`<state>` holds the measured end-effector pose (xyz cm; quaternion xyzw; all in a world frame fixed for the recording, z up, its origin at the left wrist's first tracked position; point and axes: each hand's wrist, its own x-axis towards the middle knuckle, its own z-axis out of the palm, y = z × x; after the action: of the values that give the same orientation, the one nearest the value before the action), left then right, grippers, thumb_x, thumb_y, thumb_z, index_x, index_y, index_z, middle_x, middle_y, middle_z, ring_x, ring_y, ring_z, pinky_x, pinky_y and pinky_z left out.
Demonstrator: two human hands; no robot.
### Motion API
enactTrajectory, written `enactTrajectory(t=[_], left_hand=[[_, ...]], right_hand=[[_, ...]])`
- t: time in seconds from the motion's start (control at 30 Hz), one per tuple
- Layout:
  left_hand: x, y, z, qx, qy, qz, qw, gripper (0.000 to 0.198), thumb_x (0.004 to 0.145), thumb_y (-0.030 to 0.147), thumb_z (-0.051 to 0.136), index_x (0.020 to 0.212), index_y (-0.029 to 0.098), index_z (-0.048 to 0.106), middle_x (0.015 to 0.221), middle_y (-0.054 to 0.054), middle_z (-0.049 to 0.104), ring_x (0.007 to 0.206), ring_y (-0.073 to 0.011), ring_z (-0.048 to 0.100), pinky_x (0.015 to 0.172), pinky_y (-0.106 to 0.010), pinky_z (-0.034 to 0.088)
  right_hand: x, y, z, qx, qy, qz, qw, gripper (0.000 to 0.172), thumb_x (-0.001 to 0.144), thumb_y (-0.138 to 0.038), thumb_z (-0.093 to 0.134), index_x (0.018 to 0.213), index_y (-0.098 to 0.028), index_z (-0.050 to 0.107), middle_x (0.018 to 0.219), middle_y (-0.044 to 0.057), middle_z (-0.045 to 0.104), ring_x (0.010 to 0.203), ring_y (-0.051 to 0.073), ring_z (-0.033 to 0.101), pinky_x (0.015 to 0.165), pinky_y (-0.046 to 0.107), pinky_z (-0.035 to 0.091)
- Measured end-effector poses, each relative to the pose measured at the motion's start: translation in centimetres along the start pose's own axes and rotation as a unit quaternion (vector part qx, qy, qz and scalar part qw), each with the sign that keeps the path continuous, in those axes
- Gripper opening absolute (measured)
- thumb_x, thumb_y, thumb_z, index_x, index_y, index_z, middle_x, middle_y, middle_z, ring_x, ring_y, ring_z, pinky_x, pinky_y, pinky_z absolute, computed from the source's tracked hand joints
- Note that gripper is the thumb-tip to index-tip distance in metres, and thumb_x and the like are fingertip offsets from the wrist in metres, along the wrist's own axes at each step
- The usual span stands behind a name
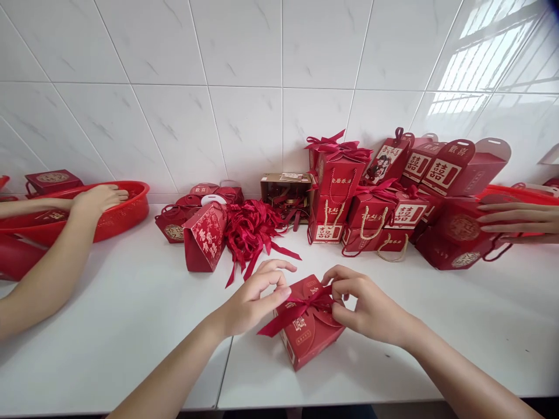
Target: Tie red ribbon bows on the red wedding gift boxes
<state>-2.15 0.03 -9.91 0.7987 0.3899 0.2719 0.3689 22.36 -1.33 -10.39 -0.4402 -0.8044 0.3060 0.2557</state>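
A red gift box [312, 340] with pale lettering and rounded, overlapping top flaps sits at an angle on the table in front of me. A dark red ribbon [308, 304] is tied in a bow over its top, one tail hanging out to the left. My left hand [251, 299] pinches the bow's left side between thumb and index finger, the other fingers raised and curved. On the opposite side, my right hand [367, 305] has its fingers closed on the right part of the bow; its fingertips partly hide the ribbon.
Behind the box lie a heap of loose red ribbons [251, 230] and a small cardboard box [286, 185]. Stacked gift boxes [336, 186] stand at the back right. Other people's hands reach in: one hand [98, 198] at a red basin [140, 212], another hand [524, 221] beside boxes.
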Motion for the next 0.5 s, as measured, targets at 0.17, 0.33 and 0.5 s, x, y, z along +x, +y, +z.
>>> enactTrajectory(t=[0.17, 0.33, 0.5], left_hand=[[0.5, -1.3, -0.1, 0.259, 0.068, 0.040, 0.963, 0.029, 0.094, 0.033, 0.040, 0.072, 0.020, 0.055, 0.138, -0.004, 0.045, 0.132, -0.0306, 0.024, 0.105, -0.055, 0.022], [0.2, -2.3, 0.0, 0.353, 0.123, 0.054, 0.926, 0.029, 0.093, 0.032, 0.041, 0.073, 0.021, 0.059, 0.145, -0.001, 0.037, 0.133, -0.0344, 0.018, 0.101, -0.059, 0.022], [0.0, -2.9, 0.3, 0.336, 0.139, 0.049, 0.930, 0.027, 0.093, 0.033, 0.043, 0.073, 0.022, 0.057, 0.145, 0.000, 0.038, 0.133, -0.0339, 0.019, 0.103, -0.059, 0.021]], right_hand=[[-0.4, 0.0, -0.2, -0.023, -0.006, 0.035, 0.999, 0.016, 0.070, -0.011, 0.052, 0.056, -0.017, 0.046, 0.107, 0.000, 0.058, 0.082, 0.015, 0.060, 0.070, 0.029, 0.042], [-0.5, 0.4, 0.0, -0.009, -0.011, 0.035, 0.999, 0.017, 0.071, -0.010, 0.051, 0.057, -0.018, 0.047, 0.106, -0.002, 0.060, 0.081, 0.014, 0.062, 0.067, 0.026, 0.043], [-0.6, 0.8, -0.1, -0.012, -0.002, 0.022, 1.000, 0.017, 0.074, -0.010, 0.052, 0.059, -0.018, 0.048, 0.113, -0.001, 0.059, 0.087, 0.015, 0.063, 0.075, 0.028, 0.047]])
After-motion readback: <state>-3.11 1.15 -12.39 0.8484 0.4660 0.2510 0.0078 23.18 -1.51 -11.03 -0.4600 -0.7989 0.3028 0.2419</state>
